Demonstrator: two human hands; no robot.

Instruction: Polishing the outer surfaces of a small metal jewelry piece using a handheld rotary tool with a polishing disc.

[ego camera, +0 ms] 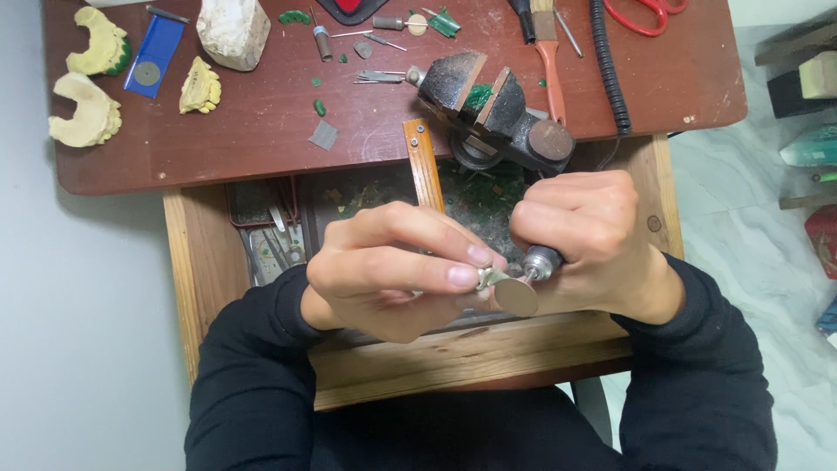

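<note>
Left hand (384, 266) is closed in a pinch on a small pale metal piece (486, 277), thumb and forefinger tips clamping it at its left end. Right hand (586, 234) is wrapped in a fist around a rotary tool (542, 262); only the grey chuck shows past the knuckles.

Key relation: the piece sits between my two hands, touching the left fingertips and just up-left of the flat disc (516, 296) on the tool's tip. Disc looks to be touching the piece's lower right edge, but I can't tell true contact from a hairline gap at this angle.

Tool axis runs from upper right down to lower left, pointing at the left hand. The piece's long axis lies roughly left to right, so the disc meets it at a slant. Left hand is the nearer one, since it holds the piece; right reaches it only through the disc.

All of this hovers over the open wooden drawer (200, 262), below the front edge of the red-brown worktop (261, 131). Small black vise (488, 109) is just above the right hand, apart from it. An orange-handled tool (424, 166) lies above the left hand, untouched.
</note>
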